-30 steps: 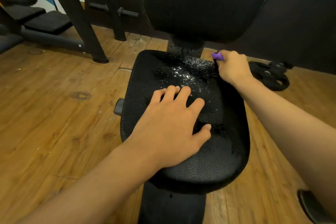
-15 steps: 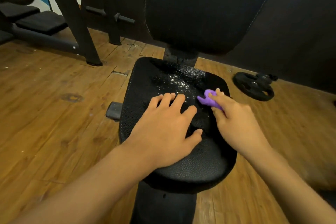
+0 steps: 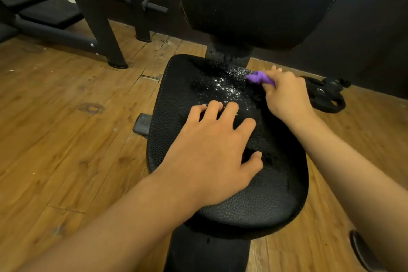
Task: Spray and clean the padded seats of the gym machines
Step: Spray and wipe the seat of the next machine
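At 1 o'clock on the padded seat (image 3: 265, 201), right hand (image 3: 287, 99) grips purple cloth (image 3: 257, 77); left hand (image 3: 212, 157) flat mid-seat, fingers spread. Droplets (image 3: 223, 86) at 12 look unwiped: overlap strokes, press evenly.

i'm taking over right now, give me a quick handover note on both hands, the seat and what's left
Left hand: flat, fingers spread, pressing on the middle of the seat pad.
Right hand: grips a bunched purple cloth at the seat's far right edge, just below the backrest.
Done: the seat is sprayed; droplets glisten on its far half.
Left: wipe off those droplets, then probably the patch under the left hand. No spray bottle in view.
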`<state>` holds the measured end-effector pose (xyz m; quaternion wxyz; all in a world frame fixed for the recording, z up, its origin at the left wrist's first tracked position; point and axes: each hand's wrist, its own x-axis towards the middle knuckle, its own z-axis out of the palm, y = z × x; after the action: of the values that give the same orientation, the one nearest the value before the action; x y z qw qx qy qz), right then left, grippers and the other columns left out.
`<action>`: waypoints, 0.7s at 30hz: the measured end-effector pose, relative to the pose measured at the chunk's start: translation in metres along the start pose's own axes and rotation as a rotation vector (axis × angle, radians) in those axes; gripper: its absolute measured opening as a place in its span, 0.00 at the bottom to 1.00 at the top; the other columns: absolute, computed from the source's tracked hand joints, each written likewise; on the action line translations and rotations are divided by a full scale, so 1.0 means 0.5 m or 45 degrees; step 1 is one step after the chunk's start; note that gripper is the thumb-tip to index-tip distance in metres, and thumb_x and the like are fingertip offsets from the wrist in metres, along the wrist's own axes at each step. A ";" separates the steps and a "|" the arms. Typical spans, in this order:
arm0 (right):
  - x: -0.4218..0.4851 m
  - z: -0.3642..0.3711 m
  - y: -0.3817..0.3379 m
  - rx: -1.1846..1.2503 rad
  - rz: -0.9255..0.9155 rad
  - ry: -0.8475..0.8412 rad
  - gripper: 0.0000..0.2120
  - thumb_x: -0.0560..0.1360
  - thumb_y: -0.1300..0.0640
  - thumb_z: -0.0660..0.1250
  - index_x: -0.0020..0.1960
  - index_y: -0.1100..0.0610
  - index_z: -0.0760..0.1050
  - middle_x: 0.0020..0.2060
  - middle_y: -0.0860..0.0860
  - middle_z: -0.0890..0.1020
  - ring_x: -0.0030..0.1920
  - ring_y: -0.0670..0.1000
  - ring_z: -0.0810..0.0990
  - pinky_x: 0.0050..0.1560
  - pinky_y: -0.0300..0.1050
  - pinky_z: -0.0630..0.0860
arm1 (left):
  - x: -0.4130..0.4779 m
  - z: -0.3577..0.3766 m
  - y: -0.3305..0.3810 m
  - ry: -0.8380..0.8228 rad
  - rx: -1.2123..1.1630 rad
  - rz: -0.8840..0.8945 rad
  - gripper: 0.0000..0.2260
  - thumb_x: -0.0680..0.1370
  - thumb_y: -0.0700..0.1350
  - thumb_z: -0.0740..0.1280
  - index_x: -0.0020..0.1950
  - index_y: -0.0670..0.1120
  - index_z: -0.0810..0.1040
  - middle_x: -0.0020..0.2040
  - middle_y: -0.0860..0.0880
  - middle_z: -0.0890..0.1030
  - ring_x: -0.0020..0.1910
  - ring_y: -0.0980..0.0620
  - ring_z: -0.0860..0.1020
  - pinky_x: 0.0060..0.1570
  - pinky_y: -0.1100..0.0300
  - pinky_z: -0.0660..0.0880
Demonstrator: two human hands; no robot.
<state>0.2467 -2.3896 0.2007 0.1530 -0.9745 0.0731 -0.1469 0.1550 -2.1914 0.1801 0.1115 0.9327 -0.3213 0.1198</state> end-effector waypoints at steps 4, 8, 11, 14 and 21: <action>0.081 0.017 -0.011 0.051 0.154 0.020 0.16 0.82 0.61 0.58 0.63 0.52 0.80 0.62 0.56 0.80 0.64 0.61 0.74 0.59 0.47 0.70 | 0.001 0.002 -0.001 0.013 0.005 0.000 0.25 0.78 0.63 0.52 0.65 0.50 0.75 0.67 0.45 0.74 0.63 0.43 0.71 0.65 0.44 0.67; 0.134 0.016 -0.012 0.032 0.280 -0.130 0.15 0.81 0.59 0.58 0.61 0.56 0.80 0.60 0.61 0.80 0.63 0.63 0.74 0.58 0.50 0.72 | 0.000 0.001 -0.003 0.025 0.000 0.011 0.25 0.78 0.63 0.53 0.65 0.50 0.75 0.66 0.45 0.74 0.62 0.43 0.71 0.64 0.44 0.68; 0.100 0.004 -0.006 0.077 0.086 -0.159 0.18 0.82 0.59 0.57 0.64 0.45 0.79 0.66 0.50 0.79 0.66 0.56 0.76 0.63 0.46 0.71 | 0.000 -0.002 -0.004 0.025 -0.004 0.015 0.25 0.78 0.64 0.52 0.65 0.50 0.75 0.65 0.46 0.74 0.62 0.43 0.71 0.64 0.44 0.68; 0.035 -0.011 0.000 0.122 -0.074 -0.107 0.18 0.83 0.59 0.58 0.67 0.42 0.77 0.67 0.46 0.78 0.67 0.52 0.75 0.66 0.44 0.68 | 0.001 -0.002 -0.006 0.022 -0.008 0.016 0.25 0.78 0.64 0.51 0.64 0.51 0.74 0.65 0.46 0.74 0.62 0.44 0.71 0.63 0.44 0.68; -0.157 -0.056 0.003 0.159 -0.296 -0.186 0.22 0.82 0.63 0.61 0.72 0.47 0.73 0.74 0.44 0.69 0.75 0.40 0.62 0.75 0.32 0.55 | 0.000 -0.003 -0.006 0.003 -0.008 0.033 0.28 0.78 0.64 0.48 0.67 0.51 0.73 0.67 0.46 0.73 0.64 0.44 0.70 0.66 0.45 0.67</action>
<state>0.1635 -2.3843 0.2049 0.2002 -0.9731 -0.0610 -0.0968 0.1569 -2.1886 0.1813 0.1131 0.9280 -0.3337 0.1212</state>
